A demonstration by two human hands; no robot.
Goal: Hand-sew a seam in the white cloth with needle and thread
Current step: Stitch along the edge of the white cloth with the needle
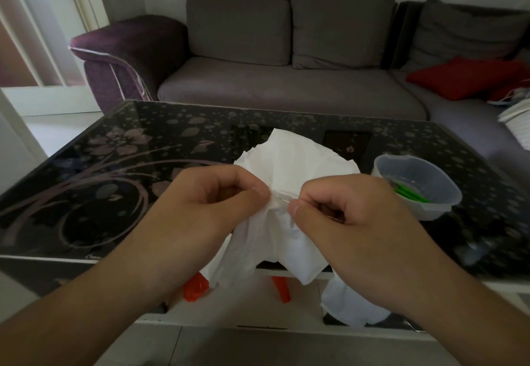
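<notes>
The white cloth (289, 165) hangs crumpled between my hands over the near edge of the table, its lower folds dropping below the table top. My left hand (206, 208) pinches a fold of the cloth between thumb and curled fingers. My right hand (350, 216) pinches the thin silver needle (284, 200), whose tip pokes into the fold right beside my left thumb. The thread is too fine to make out.
A black glass table (114, 179) with a floral pattern lies under my hands. A clear plastic tub (415, 188) with green items stands at the right. Orange objects (196, 288) show below the table edge. A grey sofa (286, 84) with a red cushion (464, 79) sits behind.
</notes>
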